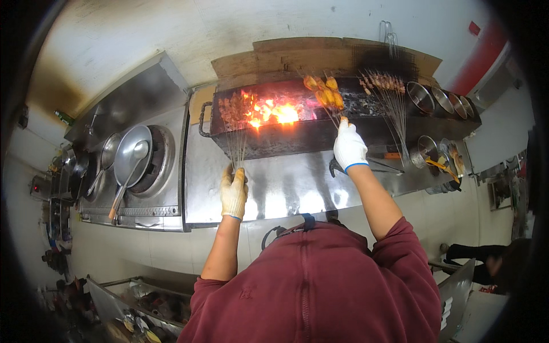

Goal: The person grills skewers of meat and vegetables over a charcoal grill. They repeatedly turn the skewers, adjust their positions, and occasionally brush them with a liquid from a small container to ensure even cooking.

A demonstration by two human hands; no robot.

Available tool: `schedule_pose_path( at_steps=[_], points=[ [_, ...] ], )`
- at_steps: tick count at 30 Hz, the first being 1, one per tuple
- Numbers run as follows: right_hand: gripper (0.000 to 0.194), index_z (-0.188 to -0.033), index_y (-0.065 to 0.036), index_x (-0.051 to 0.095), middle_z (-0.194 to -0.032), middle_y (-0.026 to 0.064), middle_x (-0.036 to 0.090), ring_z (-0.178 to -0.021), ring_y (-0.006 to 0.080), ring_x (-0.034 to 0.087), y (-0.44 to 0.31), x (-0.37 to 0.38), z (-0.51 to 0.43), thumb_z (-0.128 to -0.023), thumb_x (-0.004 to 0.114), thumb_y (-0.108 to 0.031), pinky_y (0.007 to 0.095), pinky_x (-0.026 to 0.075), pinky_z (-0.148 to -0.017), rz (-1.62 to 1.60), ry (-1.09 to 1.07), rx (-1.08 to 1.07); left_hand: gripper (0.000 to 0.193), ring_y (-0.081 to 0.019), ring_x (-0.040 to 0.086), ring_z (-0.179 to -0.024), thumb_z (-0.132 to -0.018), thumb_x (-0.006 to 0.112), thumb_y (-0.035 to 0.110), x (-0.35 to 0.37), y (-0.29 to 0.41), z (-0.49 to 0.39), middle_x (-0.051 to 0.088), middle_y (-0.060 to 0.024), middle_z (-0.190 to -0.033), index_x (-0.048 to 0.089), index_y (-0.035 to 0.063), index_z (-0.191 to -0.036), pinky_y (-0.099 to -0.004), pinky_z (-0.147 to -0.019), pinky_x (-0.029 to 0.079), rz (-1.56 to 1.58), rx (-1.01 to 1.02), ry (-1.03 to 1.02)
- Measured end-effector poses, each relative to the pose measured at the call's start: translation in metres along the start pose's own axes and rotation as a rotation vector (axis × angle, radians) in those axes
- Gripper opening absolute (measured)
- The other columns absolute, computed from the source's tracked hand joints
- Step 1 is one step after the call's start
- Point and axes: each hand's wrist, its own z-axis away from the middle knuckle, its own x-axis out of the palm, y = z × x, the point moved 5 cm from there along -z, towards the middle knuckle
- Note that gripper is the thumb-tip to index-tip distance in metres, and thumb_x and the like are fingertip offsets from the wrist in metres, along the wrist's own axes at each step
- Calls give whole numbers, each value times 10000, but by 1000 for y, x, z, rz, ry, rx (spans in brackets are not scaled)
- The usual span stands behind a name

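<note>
My left hand (pixel 234 193), in a stained knit glove, is shut on the metal ends of a bundle of meat skewers (pixel 233 112). Their meat lies over the left end of a long charcoal grill (pixel 274 139), beside bright flames (pixel 276 112). In a white glove with a blue cuff, my right hand (pixel 350 143) grips skewers of yellow-orange meat pieces (pixel 328 93) over the grill's middle. Farther right, a fanned bundle of small meat skewers (pixel 386 83) rests across the grill, its bare sticks pointing towards me.
Metal bowls (pixel 420 97) stand on the grill's right end. Black tongs (pixel 377 165) lie on the steel counter (pixel 283 184), near containers (pixel 427 148) at right. A wok (pixel 134 150) with a ladle sits on the left stove. Another person (pixel 480 261) is at far right.
</note>
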Motion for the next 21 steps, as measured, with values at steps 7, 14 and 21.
schedule_pose_path(
  at_steps=[7, 14, 21],
  points=[
    [325, -1240, 4, 570, -1017, 120, 705, -559, 90, 520, 3, 36, 8, -941, 444, -17, 218, 395, -454, -1670, -294, 125, 592, -377, 676, -955, -920, 616, 185, -9, 5, -7, 669, -237, -1132, 421, 94, -1471, -458, -819, 512, -897, 455, 210],
    [289, -1252, 18, 536, -1114, 207, 658, -550, 87, 517, 21, 55, 7, -970, 498, -34, 188, 331, -378, -2095, -495, 297, 481, -256, 617, -679, -968, 547, 140, 4, -8, -11, 669, -167, -958, 475, 48, -1434, -335, -646, 493, -543, 505, 171],
    [306, -1267, 9, 527, -1107, 193, 657, -578, 81, 530, 70, 42, 1, -963, 539, -27, 172, 343, -390, -2077, -505, 270, 320, -36, 289, -451, -1000, 535, 149, 119, -14, 19, 337, 62, -621, 477, 87, -1309, -217, -376, 218, 387, -102, -211]
  ],
)
